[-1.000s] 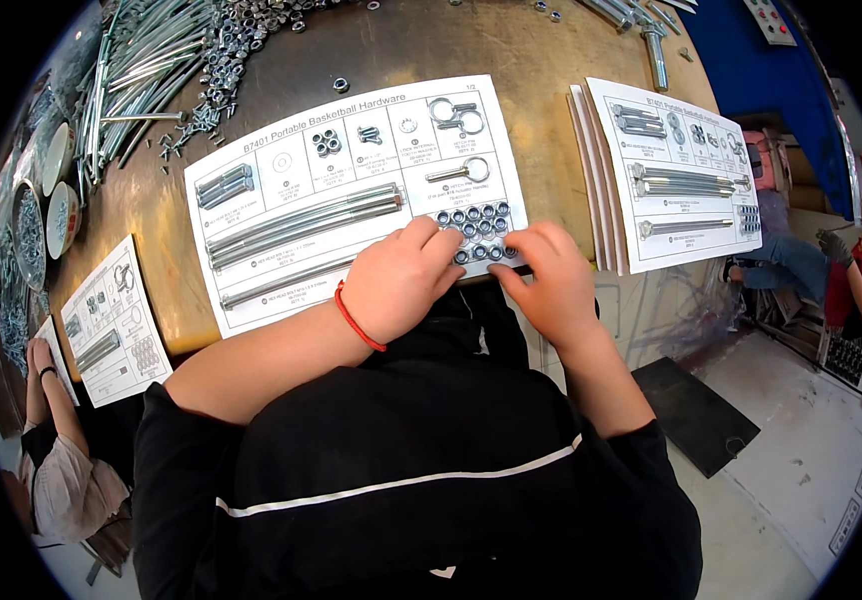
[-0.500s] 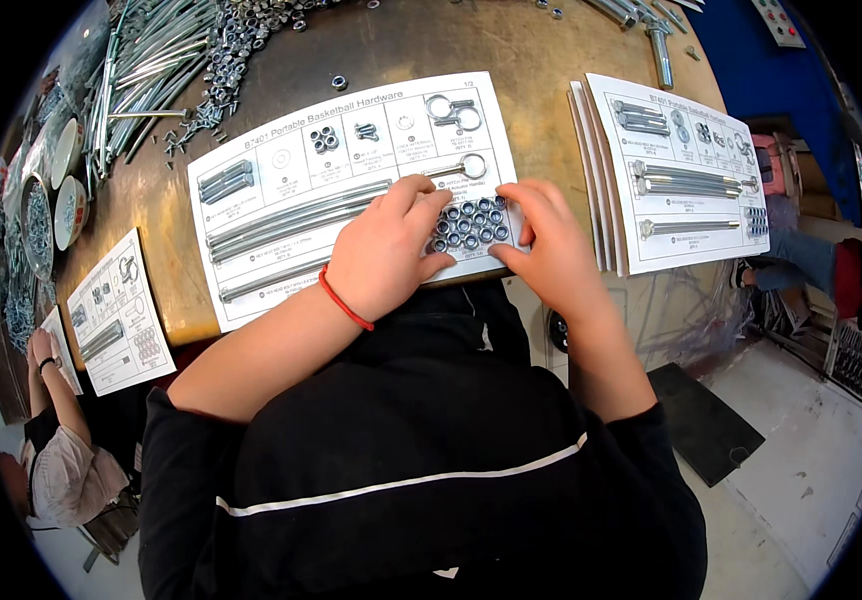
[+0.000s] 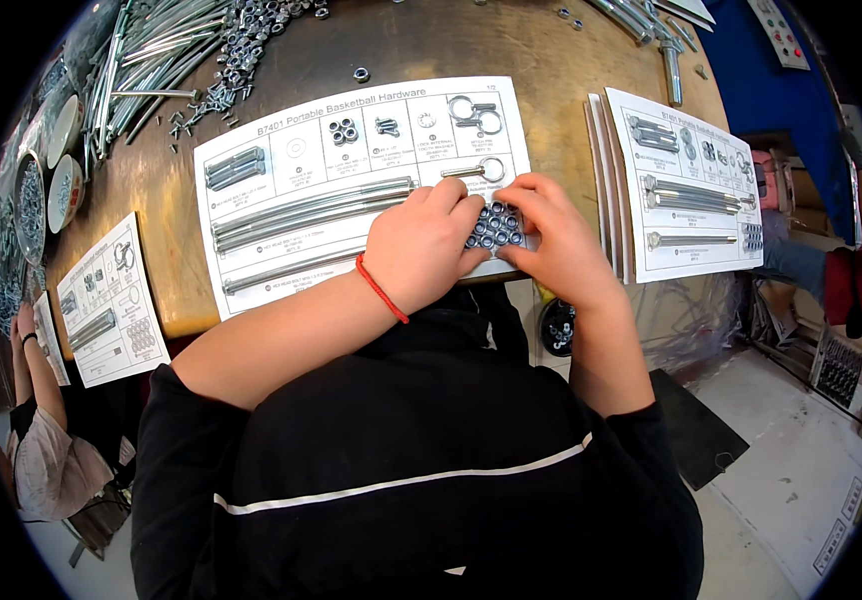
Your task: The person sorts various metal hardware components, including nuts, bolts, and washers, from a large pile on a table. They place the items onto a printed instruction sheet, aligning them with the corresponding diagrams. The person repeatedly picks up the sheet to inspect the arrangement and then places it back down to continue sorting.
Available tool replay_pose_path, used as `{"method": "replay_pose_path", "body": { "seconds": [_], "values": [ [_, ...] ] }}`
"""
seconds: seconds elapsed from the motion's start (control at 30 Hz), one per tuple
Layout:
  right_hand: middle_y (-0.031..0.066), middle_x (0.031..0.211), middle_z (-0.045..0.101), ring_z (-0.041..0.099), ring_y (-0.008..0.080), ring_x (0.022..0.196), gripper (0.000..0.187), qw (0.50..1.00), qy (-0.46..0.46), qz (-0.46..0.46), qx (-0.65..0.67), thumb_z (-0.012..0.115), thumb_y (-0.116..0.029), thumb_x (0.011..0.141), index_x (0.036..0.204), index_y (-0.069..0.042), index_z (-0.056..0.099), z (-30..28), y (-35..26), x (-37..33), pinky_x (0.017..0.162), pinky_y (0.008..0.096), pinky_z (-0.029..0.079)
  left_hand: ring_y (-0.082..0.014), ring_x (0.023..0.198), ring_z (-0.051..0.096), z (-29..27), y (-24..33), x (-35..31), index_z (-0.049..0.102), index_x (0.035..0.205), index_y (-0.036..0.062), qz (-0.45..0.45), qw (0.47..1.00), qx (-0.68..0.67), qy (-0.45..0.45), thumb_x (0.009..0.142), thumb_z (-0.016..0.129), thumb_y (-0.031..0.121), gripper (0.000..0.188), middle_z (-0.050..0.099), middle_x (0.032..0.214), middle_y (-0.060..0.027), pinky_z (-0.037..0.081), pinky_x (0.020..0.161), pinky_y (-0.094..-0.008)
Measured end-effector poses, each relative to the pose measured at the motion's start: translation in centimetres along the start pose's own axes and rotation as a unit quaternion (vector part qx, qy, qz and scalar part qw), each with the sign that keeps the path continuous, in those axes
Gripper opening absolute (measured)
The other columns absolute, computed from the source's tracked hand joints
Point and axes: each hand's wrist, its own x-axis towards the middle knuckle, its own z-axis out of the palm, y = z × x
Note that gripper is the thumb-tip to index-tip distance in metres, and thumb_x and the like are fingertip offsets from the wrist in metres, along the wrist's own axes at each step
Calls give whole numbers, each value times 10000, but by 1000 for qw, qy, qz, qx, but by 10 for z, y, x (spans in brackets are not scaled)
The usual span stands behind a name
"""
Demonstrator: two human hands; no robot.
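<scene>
1. Since a moment ago, we are shifting both hands up the hardware sheet (image 3: pixel 281 205).
2. Our left hand (image 3: pixel 421 250) and right hand (image 3: pixel 551 245) are pressing, fingers curled, around the nut cluster (image 3: pixel 494 226); neither is clenching anything.
3. We are risking scattering nuts off the near edge by nudging too hard.

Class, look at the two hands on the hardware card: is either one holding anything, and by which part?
Neither clearly holds anything. The left hand and right hand rest fingertips around the cluster of nuts on the hardware card; no grip on a single nut shows.
</scene>
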Motion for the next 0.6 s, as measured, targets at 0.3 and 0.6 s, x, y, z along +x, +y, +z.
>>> {"method": "replay_pose_path", "body": {
  "seconds": [0.3, 0.6],
  "values": [
    [104, 1056, 585, 621, 312, 907, 422, 994, 1, 67, -91, 816, -54, 670, 1044, -42, 622, -1, 3, -12, 756, 390, 508, -253, 949, 641, 5, -5, 8, 664, 1113, 107, 32, 999, 4, 7, 683, 833, 300, 500, 621, 1079, -53, 549, 759, -346],
    [66, 1095, 563, 547, 167, 774, 532, 998, -7, 58, 9, 784, 56, 655, 1153, -28, 616, -2, -7, 0, 694, 287, 486, -284, 941, 642, -17, -6, -3, 646, 1131, 66, -24, 997, -71, -31, 688, 839, 194, 499, 607, 1094, -77, 555, 762, -379]
  ]
}}
